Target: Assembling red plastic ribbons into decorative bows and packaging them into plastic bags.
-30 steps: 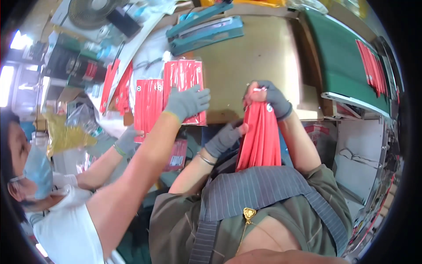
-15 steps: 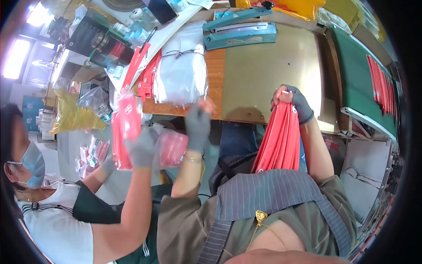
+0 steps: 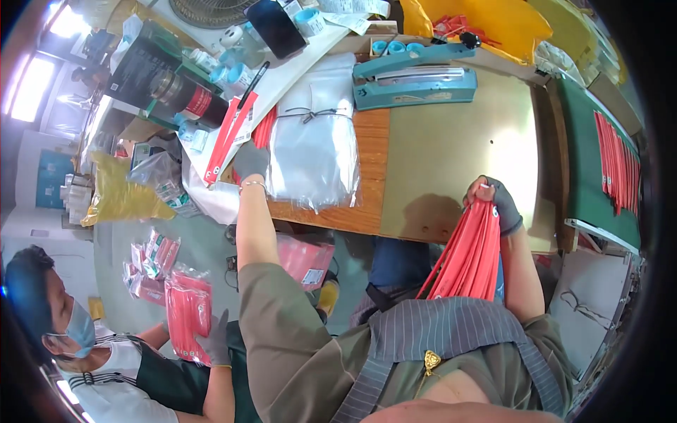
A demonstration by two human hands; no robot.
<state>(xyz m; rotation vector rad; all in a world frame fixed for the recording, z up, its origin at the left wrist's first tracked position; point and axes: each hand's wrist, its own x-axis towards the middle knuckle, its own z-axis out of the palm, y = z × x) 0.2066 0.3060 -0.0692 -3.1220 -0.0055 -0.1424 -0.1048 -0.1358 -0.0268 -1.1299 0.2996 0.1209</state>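
My right hand (image 3: 496, 202), in a dark grey glove, is shut on the top of a bundle of long red strips (image 3: 465, 257) that hangs down over my lap at the table's front edge. My left hand (image 3: 250, 161), also gloved, reaches onto the wooden table (image 3: 451, 155) and rests at the left edge of a tied stack of clear plastic bags (image 3: 314, 144), beside some red strips (image 3: 265, 129). Its fingers are hidden, so its grip is unclear. Low on the left, a co-worker's gloved hand (image 3: 214, 340) holds a red packet (image 3: 186, 317).
A teal heat sealer (image 3: 412, 76) lies at the table's back, with a yellow bag (image 3: 493, 17) behind it. A green mat (image 3: 582, 151) on the right carries more red strips (image 3: 617, 158). Red packets (image 3: 151, 261) and a yellow bag (image 3: 120, 197) lie on the floor at left.
My left hand let the red packet go to the co-worker, then moved up to the bag stack on the table. The co-worker lowered the packet. My right hand kept its bundle.
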